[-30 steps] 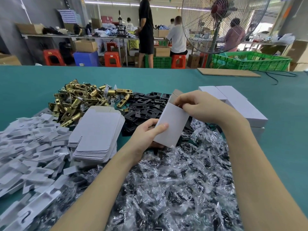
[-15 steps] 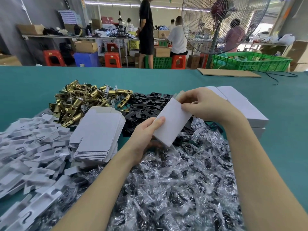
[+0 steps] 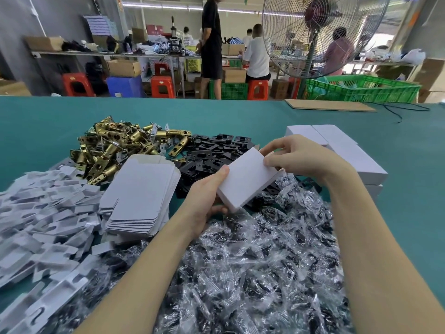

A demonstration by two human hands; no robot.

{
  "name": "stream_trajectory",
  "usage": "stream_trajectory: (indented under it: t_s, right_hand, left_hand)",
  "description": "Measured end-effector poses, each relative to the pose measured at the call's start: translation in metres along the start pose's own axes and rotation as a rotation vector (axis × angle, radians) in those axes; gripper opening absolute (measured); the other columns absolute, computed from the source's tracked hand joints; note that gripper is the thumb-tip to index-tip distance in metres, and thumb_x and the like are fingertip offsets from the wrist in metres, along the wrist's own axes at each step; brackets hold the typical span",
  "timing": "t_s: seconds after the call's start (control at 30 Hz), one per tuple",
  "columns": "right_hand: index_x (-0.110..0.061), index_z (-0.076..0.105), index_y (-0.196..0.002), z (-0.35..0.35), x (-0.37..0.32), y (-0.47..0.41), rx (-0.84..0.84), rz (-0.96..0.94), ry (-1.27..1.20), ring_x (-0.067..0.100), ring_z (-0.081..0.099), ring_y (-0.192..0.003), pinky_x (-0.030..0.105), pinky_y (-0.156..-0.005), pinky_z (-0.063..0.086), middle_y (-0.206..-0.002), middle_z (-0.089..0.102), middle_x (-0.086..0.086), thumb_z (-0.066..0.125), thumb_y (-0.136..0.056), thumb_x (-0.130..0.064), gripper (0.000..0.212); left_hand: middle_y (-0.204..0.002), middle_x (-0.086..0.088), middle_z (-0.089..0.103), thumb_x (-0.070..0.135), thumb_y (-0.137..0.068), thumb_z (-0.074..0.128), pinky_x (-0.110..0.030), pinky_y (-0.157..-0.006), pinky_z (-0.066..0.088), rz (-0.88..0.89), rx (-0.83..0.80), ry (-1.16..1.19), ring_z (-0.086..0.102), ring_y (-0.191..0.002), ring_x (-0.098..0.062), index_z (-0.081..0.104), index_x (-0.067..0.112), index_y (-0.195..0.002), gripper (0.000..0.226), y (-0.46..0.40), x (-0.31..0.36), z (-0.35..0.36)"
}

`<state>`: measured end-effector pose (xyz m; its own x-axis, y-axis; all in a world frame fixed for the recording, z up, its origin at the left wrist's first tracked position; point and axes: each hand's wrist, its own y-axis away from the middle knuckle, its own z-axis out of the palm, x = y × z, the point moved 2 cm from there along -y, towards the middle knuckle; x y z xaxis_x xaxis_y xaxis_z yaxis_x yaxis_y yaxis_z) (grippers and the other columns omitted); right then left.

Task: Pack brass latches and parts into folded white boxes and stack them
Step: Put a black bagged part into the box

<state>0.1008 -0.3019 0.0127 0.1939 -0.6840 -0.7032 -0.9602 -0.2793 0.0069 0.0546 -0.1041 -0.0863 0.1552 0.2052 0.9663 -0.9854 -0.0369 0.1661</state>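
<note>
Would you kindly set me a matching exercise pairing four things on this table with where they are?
Things:
1. brass latches
2. flat box blanks
3. white box
4. finished boxes

Places:
A. held between left hand and right hand
B. stacked at the right, behind the right hand
C. piled at the far left of the parts
D. stacked just left of the left hand

Pairs: 1-C, 2-D, 3-A, 4-B
</note>
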Motion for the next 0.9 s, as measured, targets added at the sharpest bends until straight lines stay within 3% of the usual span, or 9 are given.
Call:
stream_trajectory:
  t_s: [0.07,0.2,0.3,0.47,0.6,0.67,0.73,0.77,0.9]
  right_hand:
    - [-0.031,0.072,-0.099,-0.0003,-0.0005,0.0004,0.013,-0.010,-0.021,0.008,0.056,-0.073,0.024,-0.061,0.037,-0.094,0.069,-0.003,0.070,-0.090,-0.024,0.012]
    - [-0.021,0.074,-0.094,0.0024,-0.0005,-0.0010,0.049,-0.030,-0.128,0.011,0.062,-0.073,0.022,-0.063,0.052,-0.085,0.071,-0.003,0.076,-0.087,-0.014,0.011]
    - [-0.013,0.074,-0.096,-0.0007,0.0021,0.0012,0.006,0.000,-0.199,0.016,0.064,-0.075,0.022,-0.065,0.058,-0.083,0.070,0.006,0.078,-0.086,-0.011,0.012]
    - [-0.015,0.074,-0.100,-0.0024,0.0044,0.0049,-0.071,0.022,-0.152,0.011,0.064,-0.064,0.022,-0.059,0.052,-0.075,0.070,0.005,0.081,-0.084,-0.016,0.018]
    - [-0.019,0.079,-0.095,-0.0040,0.0041,0.0028,-0.050,0.015,-0.170,0.004,0.058,-0.055,0.017,-0.053,0.046,-0.064,0.066,-0.006,0.084,-0.081,-0.029,0.018]
    - [-0.026,0.082,-0.095,-0.0015,0.0040,0.0031,-0.107,0.017,-0.096,0.008,0.056,-0.064,0.025,-0.064,0.046,-0.074,0.068,-0.008,0.081,-0.081,-0.043,0.022]
    - [-0.031,0.083,-0.092,0.0019,0.0028,0.0031,-0.117,0.020,-0.052,0.017,0.062,-0.086,0.035,-0.081,0.049,-0.092,0.073,-0.011,0.080,-0.082,-0.043,0.017]
    - [-0.031,0.083,-0.090,0.0026,0.0020,0.0026,-0.102,0.019,-0.053,0.016,0.063,-0.093,0.033,-0.083,0.049,-0.093,0.073,-0.016,0.080,-0.082,-0.040,0.012]
    - [-0.029,0.081,-0.088,0.0018,-0.0026,-0.0006,-0.059,-0.037,-0.031,-0.001,0.061,-0.069,0.016,-0.060,0.045,-0.084,0.073,-0.013,0.078,-0.086,-0.030,0.004]
  left_hand:
    - [-0.066,0.009,0.072,0.051,-0.095,0.062,-0.021,-0.046,0.049,0.005,-0.009,0.007,0.069,-0.061,-0.007,0.067,0.014,-0.110,0.040,0.0003,0.0006,0.0001]
    - [-0.066,0.008,0.072,0.050,-0.095,0.062,-0.022,-0.046,0.049,-0.004,0.009,0.026,0.069,-0.059,-0.007,0.066,0.012,-0.111,0.042,0.0008,0.0004,-0.0016]
    - [-0.067,0.007,0.072,0.052,-0.094,0.062,-0.020,-0.045,0.047,-0.017,0.017,0.023,0.067,-0.057,-0.006,0.066,0.012,-0.111,0.044,0.0008,-0.0005,-0.0024]
    - [-0.082,-0.003,0.063,0.054,-0.093,0.063,-0.018,-0.041,0.042,-0.020,0.013,0.017,0.061,-0.048,-0.005,0.066,0.008,-0.108,0.049,0.0025,-0.0007,-0.0027]
    - [-0.078,0.000,0.068,0.054,-0.093,0.062,-0.019,-0.045,0.046,-0.007,-0.021,0.027,0.065,-0.057,-0.008,0.068,0.011,-0.107,0.046,0.0032,0.0009,-0.0022]
    - [-0.072,0.005,0.071,0.051,-0.095,0.060,-0.019,-0.048,0.048,0.012,-0.054,0.008,0.067,-0.061,-0.008,0.068,0.012,-0.109,0.042,0.0042,0.0022,-0.0005]
    - [-0.078,0.002,0.072,0.048,-0.096,0.059,-0.022,-0.052,0.051,0.022,-0.086,-0.007,0.069,-0.066,-0.010,0.067,0.013,-0.111,0.039,0.0054,0.0025,0.0008]
    - [-0.085,-0.001,0.071,0.046,-0.097,0.059,-0.024,-0.055,0.053,0.027,-0.100,-0.014,0.070,-0.070,-0.012,0.067,0.013,-0.113,0.038,0.0059,0.0026,0.0011]
    - [-0.105,-0.009,0.067,0.040,-0.098,0.059,-0.030,-0.066,0.058,0.056,-0.154,-0.010,0.073,-0.085,-0.020,0.065,0.016,-0.118,0.032,0.0080,0.0044,0.0019]
